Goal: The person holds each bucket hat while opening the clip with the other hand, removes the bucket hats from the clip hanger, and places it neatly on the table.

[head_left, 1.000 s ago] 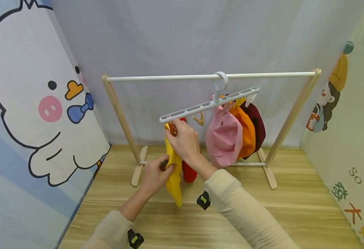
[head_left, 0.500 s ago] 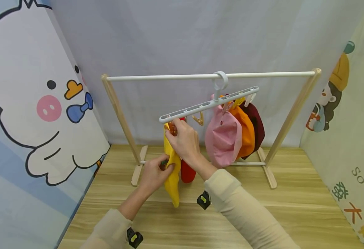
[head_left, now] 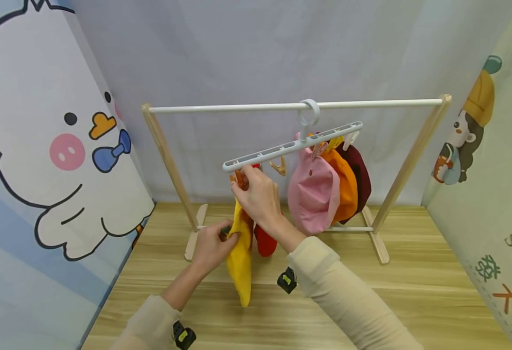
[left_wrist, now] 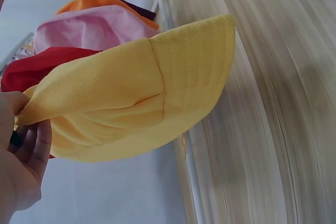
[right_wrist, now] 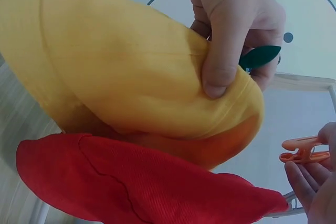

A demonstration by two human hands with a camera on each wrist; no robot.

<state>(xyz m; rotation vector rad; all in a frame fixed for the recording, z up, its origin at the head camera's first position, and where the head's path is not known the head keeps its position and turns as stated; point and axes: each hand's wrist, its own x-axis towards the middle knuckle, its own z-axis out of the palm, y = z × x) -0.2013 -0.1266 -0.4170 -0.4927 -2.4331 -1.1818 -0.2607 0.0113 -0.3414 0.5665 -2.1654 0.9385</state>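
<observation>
My left hand grips the crown of a yellow hat, which hangs free below the hanger; the right wrist view shows its thumb pressed into the cloth beside a small green tag. My right hand pinches an orange clip at the left end of the white hanger. In the right wrist view the orange clip is apart from the yellow hat. A red hat hangs just behind it.
The hanger hooks over the white rail of a wooden rack. Pink, orange and maroon hats hang at its right end. A wooden tabletop lies below, with printed backdrops on both sides.
The yellow hat has come away from the orange clip and dropped lower in my left hand. My right hand stays on the clip.
</observation>
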